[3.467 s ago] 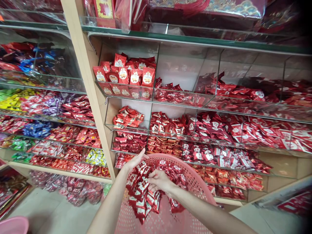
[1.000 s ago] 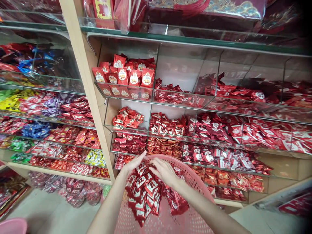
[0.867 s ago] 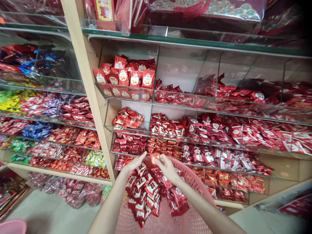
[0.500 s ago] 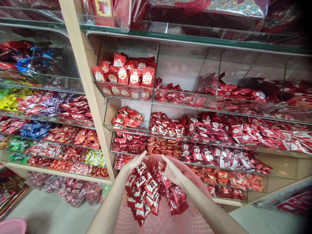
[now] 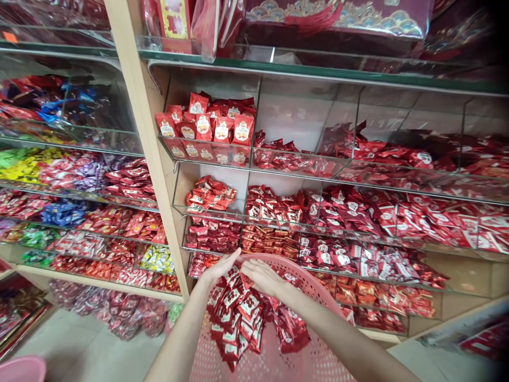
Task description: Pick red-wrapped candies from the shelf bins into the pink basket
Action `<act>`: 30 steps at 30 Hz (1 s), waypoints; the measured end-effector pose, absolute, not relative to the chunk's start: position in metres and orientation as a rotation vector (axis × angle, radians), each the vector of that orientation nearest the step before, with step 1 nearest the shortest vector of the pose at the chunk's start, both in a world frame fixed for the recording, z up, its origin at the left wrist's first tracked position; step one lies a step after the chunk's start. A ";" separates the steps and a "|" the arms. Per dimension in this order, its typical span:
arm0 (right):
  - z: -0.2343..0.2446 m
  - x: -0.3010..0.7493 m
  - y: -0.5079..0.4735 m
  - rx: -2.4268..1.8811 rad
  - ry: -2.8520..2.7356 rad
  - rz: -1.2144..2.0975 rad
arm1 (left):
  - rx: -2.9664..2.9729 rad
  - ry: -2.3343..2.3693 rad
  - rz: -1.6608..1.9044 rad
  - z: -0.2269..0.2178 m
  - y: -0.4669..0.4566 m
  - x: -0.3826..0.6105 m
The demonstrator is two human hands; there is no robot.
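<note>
A pink perforated plastic basket (image 5: 332, 297) stands below me with red snack packets inside. One group, red and white packets (image 5: 238, 313), lies on the left. Darker red packets (image 5: 292, 329) lie on the right, with bare basket floor between them near the front. My left hand (image 5: 222, 268) is at the basket's far left side, fingers stretched out beside the packets. Palm down, my right hand (image 5: 263, 277) reaches over the pile with fingers extended. A red packet (image 5: 247, 281) shows just under its fingers; whether they grip it is hidden.
Glass shelves (image 5: 302, 175) with dividers hold many red packets ahead. A wooden upright (image 5: 137, 122) separates them from a left rack of colourful sweets (image 5: 66, 211). Bagged sweets (image 5: 119, 313) lie on the floor, and another pink container (image 5: 24, 369) is at lower left.
My right hand has moved left across the pile and turned palm down; before, its thumb and fingers pinched a red packet. My left hand stays at the basket's left side.
</note>
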State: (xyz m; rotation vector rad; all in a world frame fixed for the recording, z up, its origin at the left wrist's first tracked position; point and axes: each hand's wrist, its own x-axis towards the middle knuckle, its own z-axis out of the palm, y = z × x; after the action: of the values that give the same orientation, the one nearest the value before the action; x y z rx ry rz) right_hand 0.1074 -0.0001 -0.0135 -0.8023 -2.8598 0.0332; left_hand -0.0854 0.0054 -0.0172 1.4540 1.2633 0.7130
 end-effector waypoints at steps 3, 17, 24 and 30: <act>-0.017 0.109 0.000 -0.815 -2.877 0.013 | 1.430 1.236 0.733 -0.019 0.006 -0.086; 0.001 0.119 -0.011 -0.812 -2.886 -0.053 | 1.363 1.287 0.755 -0.010 0.003 -0.083; 0.015 0.116 -0.032 -0.766 -2.888 -0.026 | 1.391 1.280 0.776 -0.004 0.000 -0.080; 0.012 0.094 -0.040 -0.729 -2.926 -0.136 | 1.424 1.326 0.769 -0.003 -0.002 -0.080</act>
State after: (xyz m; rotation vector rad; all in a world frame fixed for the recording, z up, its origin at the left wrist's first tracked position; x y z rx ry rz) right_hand 0.0936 -0.0403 0.0120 -0.7291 -2.9256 -0.1365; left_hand -0.0798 -0.0016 -0.0032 1.4238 1.3262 0.7688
